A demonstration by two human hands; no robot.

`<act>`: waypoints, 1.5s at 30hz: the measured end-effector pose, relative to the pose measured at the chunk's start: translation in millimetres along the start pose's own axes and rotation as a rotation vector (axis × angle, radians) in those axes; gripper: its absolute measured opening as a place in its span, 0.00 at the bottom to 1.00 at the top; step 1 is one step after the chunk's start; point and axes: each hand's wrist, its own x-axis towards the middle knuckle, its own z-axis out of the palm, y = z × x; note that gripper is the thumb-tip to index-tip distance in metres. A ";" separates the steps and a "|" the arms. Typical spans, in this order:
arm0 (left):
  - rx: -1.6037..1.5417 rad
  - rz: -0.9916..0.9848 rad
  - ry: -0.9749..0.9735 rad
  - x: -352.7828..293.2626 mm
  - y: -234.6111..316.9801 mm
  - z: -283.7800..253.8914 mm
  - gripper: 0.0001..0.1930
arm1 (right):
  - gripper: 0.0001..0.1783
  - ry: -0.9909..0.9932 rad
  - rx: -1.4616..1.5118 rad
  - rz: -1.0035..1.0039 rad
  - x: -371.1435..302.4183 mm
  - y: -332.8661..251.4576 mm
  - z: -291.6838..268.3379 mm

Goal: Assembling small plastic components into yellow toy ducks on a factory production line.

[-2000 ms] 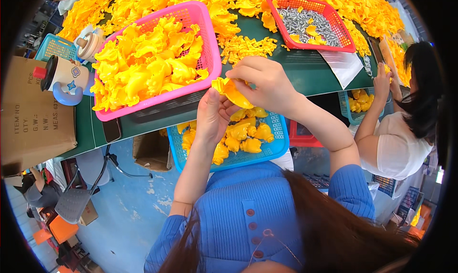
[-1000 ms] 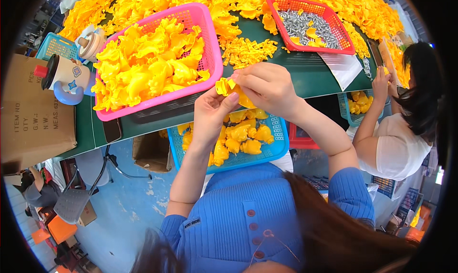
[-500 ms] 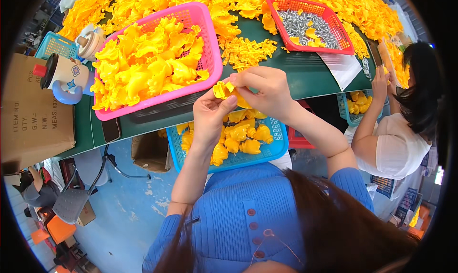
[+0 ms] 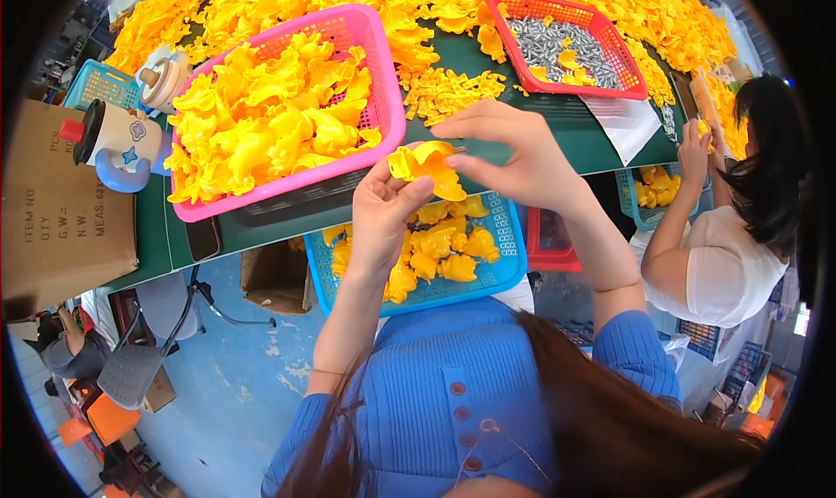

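Note:
My left hand (image 4: 380, 206) is closed on a yellow plastic shell piece (image 4: 442, 178), pinching its left edge with the hollow side showing. Close on its right is my right hand (image 4: 522, 154), index finger and thumb apart, with the thumb tip beside the shell's edge. A small greyish bit shows at that thumb tip, too small to make out. Below the hands, a blue basket (image 4: 418, 296) on my lap holds several yellow molded pieces (image 4: 440, 245). Up and to the left, a pink basket (image 4: 394, 89) is heaped with yellow shells (image 4: 270, 115).
A red basket (image 4: 631, 84) of small silvery metal pieces (image 4: 566, 56) stands on the green table (image 4: 522, 124), before piles of yellow parts (image 4: 453, 93). At left are a tumbler (image 4: 126, 141), a phone (image 4: 203, 238) and a carton (image 4: 65, 202). A co-worker (image 4: 723, 254) sits at right.
My right hand has drawn slightly right from the yellow piece, its index finger and thumb spreading apart. The shell now shows more fully in my left hand, which stays in place.

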 end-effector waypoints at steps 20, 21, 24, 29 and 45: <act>-0.026 -0.044 0.004 1.7 -6.7 1.8 0.21 | 0.08 0.274 -0.226 -0.038 -1.7 3.9 28.2; -0.028 -0.047 0.001 1.9 -6.8 1.5 0.21 | 0.08 0.259 -0.246 -0.041 -1.9 3.9 27.9; -0.052 -0.054 -0.011 1.3 -6.8 1.6 0.20 | 0.08 0.236 -0.247 -0.047 -2.0 3.5 26.8; -0.045 -0.043 -0.013 2.3 -8.2 -0.4 0.20 | 0.11 0.255 -0.292 -0.075 -2.1 2.6 28.8; 0.053 0.040 -0.088 -0.4 -18.3 -10.0 0.21 | 0.08 0.244 -0.338 -0.079 -8.1 6.3 37.6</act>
